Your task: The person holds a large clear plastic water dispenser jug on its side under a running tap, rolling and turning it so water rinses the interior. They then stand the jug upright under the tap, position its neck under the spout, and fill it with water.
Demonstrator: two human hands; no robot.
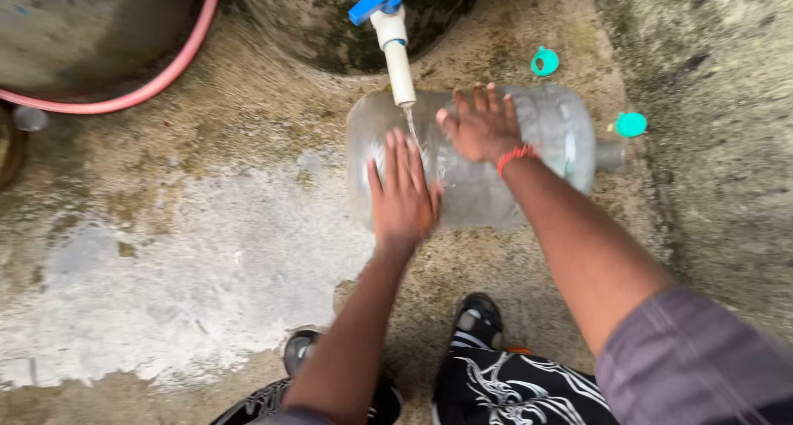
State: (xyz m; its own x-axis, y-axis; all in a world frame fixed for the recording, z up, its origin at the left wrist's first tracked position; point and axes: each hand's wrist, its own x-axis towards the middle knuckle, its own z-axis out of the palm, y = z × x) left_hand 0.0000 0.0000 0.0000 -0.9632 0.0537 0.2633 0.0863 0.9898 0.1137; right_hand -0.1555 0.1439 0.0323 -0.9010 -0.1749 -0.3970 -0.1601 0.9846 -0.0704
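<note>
Both of your hands lie flat and open on the clear water jug (529, 156), which rests on its side under the white tap (400, 66): left hand (402, 195) on its near flank, right hand (481, 126) on top. Keep your palms spread so the wet jug doesn't roll. Beyond your right hand lie two teal caps (629, 124). The concrete floor (206, 251) is wet; a pink hose (157, 82) curves far left.
</note>
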